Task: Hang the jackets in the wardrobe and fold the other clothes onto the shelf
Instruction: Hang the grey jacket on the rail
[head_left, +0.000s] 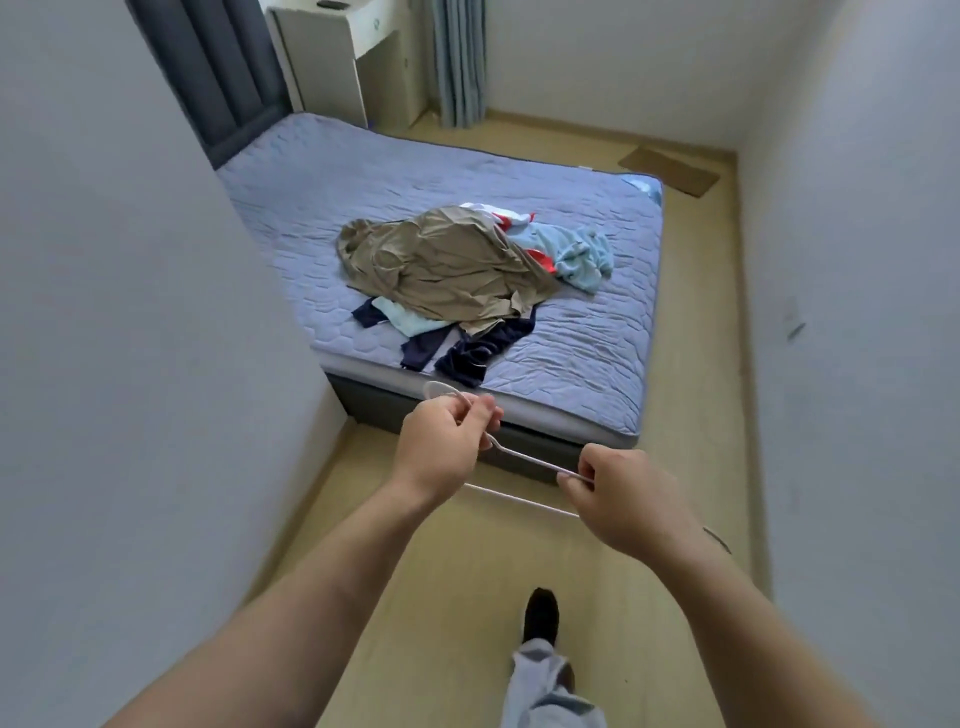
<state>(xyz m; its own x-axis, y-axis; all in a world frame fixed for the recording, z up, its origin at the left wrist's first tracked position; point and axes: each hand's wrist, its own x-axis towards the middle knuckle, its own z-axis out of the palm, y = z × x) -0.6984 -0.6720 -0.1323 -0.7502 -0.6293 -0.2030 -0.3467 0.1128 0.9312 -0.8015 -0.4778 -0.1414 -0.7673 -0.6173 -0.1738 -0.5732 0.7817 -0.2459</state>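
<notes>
Head view: we stand on the wooden floor (457, 571) at the foot of the bed (571, 364), one dark-shod foot forward. We hold a white hanger (524, 460) ahead of us, just short of the mattress edge.

Hands: the left hand (441, 441) has its fingers curled round the hanger's neck, just below the hook. The right hand (618, 493) pinches the outer end of one shoulder arm between thumb and fingertips. The hanger lies roughly level between them.

Task items: the pile of clothes (467, 280) sits near the middle of the bed, well apart from both hands. A tan jacket (441, 260) is spread over the top of it. A light blue garment (576, 249) and a red-and-white piece (498, 215) show at the far right, and navy garments (467, 356) at the near edge. Wardrobe and shelf are not in view.

Assessment: we judge the step in hand to be bringing the hanger to the tan jacket, with the task at an early stage.

Recommendation: keep the left hand at the hook and free the right. Lift the jacket by its collar, clear of the pile, so the pieces beneath do not drag. Feed one hanger arm into a shoulder, then the other. The fabric looks thin and crumpled and may slide, so we should seat both shoulders squarely before carrying it off.
</notes>
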